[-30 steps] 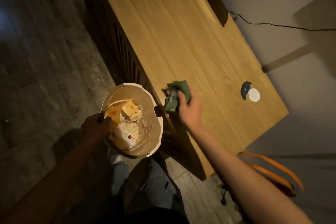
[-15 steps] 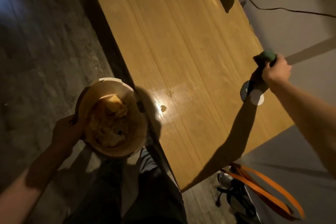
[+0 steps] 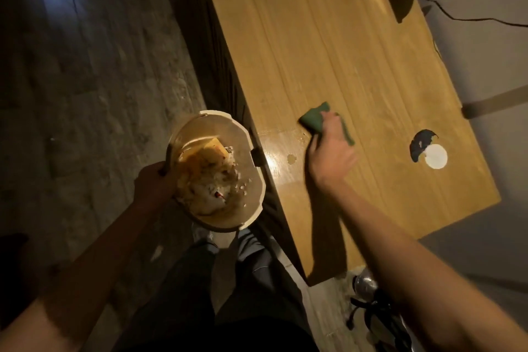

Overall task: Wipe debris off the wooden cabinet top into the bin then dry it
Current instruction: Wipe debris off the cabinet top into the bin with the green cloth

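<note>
Wooden cabinet top fills the upper middle of the head view; no legible writing or brand appears anywhere. A dark cable runs along the wall behind it. The bin, holding food scraps and paper, sits just beside the cabinet's front edge, its rim gripped by the left hand with fingers curled over it. The right hand presses a green cloth flat on the wood, fingers bent over it; the cloth protrudes ahead of the fingertips. A wet glossy patch with a small crumb lies between cloth and bin. A white disc sits near the right edge, well apart.
</note>
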